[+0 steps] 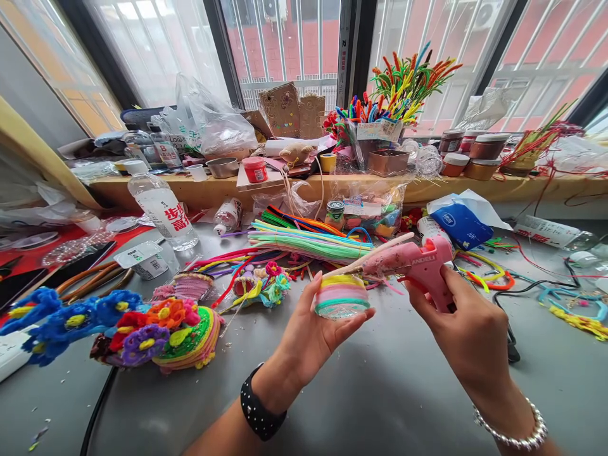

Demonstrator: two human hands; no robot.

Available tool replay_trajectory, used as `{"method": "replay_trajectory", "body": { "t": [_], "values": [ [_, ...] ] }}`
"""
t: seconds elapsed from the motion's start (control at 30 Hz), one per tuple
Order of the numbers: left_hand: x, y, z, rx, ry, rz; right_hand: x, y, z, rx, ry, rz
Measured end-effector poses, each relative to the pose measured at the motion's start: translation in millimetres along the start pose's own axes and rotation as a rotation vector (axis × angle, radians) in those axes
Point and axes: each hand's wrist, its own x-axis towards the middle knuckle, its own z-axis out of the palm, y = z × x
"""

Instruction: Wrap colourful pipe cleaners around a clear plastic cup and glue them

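My left hand is closed around a small clear plastic cup wound with yellow, pink and mint pipe cleaner. The cup is held tilted above the grey table. A pink hot glue gun is gripped by my right hand, its nozzle pointing left at the upper edge of the wrapped cup. Whether the tip touches the cup I cannot tell. Behind the cup lies a bundle of pastel pipe cleaners. A pale stick, perhaps a pipe cleaner, slants just above the glue gun.
Pipe-cleaner flowers on a wrapped pot stand at left, near a water bottle. A blue tissue pack and a black cord are at right. Paint jars and a container of pipe cleaners line the windowsill.
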Motion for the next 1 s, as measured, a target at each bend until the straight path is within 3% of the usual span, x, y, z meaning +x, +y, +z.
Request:
{"method": "replay_trajectory", "body": {
  "t": [0.7, 1.0],
  "values": [
    [-2.3, 1.9, 0.5, -0.025, -0.001, -0.004, 0.8, 0.8, -1.8, 0.003, 0.029, 0.011],
    [-3.1, 3.0, 3.0, -0.034, 0.024, 0.004, 1.0, 2.1, -3.7, 0.019, -0.014, 0.082]
  ]
}}
